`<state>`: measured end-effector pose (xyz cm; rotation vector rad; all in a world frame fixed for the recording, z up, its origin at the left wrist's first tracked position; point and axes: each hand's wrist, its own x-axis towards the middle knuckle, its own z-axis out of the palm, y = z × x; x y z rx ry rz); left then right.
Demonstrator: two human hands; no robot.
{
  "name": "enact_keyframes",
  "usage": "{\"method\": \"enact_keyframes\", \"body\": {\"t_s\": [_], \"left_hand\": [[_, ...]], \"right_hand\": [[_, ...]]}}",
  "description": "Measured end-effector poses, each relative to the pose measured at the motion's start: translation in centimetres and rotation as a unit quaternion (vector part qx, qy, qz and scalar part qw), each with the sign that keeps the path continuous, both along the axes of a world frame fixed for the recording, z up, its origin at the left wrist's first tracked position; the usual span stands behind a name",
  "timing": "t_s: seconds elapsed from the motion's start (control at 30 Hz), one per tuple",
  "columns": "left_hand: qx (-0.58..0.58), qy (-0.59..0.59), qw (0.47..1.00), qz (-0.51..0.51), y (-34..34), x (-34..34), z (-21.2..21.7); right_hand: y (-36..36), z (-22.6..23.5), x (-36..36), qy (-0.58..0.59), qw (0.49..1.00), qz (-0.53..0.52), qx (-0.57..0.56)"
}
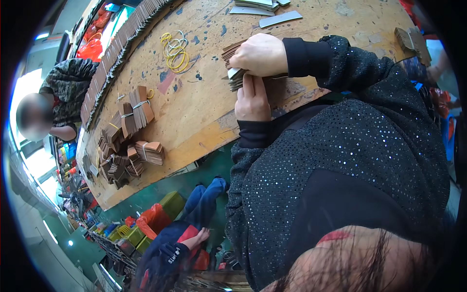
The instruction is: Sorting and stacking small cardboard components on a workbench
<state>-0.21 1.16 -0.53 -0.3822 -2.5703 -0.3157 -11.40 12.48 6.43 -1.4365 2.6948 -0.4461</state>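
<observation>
A stack of thin brown strips (235, 83) lies near the table's near edge, between my two hands, with a pale piece among them. My right hand (260, 54) is closed over the stack from above, its fingers curled down on it. From the near side, my left hand (253, 100) presses its fingers together against the lower part of the same stack. Both palms hide much of the strips. Beyond my hands, loose yellow and white rubber bands (176, 52) lie on the wooden table (194, 107).
Banded bundles of brown strips (138, 114) are piled at the table's left end. A long row of upright strips (109, 58) runs along the far left edge. Pale flat pieces (280, 19) lie at the back. Another person (70, 87) is beyond the table; one more (170, 248) is below.
</observation>
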Motion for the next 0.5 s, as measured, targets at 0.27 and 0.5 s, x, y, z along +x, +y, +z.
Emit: {"method": "enact_keyframes", "body": {"t_s": [0.27,0.5], "left_hand": [[0.057,-0.044,0.997,0.024,0.3,0.1,0.1],[0.016,-0.084,0.995,0.052,0.3,0.0,0.4]], "right_hand": [[0.9,-0.9,-0.7,-0.043,0.999,0.007,-0.012],[1.7,-1.6,-0.1,-0.073,0.995,-0.049,-0.047]]}}
